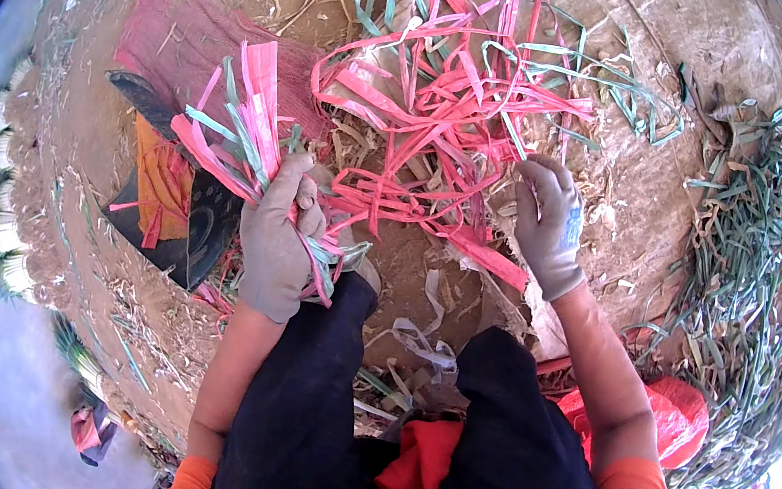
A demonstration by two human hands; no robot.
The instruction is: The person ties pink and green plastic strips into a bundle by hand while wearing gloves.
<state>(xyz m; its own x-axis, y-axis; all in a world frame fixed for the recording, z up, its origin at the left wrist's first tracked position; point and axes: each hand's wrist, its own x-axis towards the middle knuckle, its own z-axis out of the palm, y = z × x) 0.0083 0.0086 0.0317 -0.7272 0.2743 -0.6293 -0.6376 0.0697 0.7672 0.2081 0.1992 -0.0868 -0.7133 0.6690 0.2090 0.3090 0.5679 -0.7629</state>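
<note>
In a light grey glove, my left hand point(275, 242) is closed round a bunch of pink and green plastic strips point(252, 123). Their ends fan out above the fist, and shorter tails hang below it. My right hand point(547, 225), gloved the same way, is at the right edge of a loose tangle of pink and green strips point(451, 112) on the ground. Its thumb and fingers are bent together, and a thin pale green strip point(513, 133) runs to the fingertips in what looks like a pinch. The curled fingers partly hide the grip.
A faded pink mesh sack point(203, 44) lies at the upper left. Below it are a dark sandal-like piece point(194, 240) and an orange cloth point(162, 185). Green leaf trimmings point(757, 229) heap at the right. Bundled green onions point(8, 233) line the left edge. A red bag point(673, 423) sits beside my right knee.
</note>
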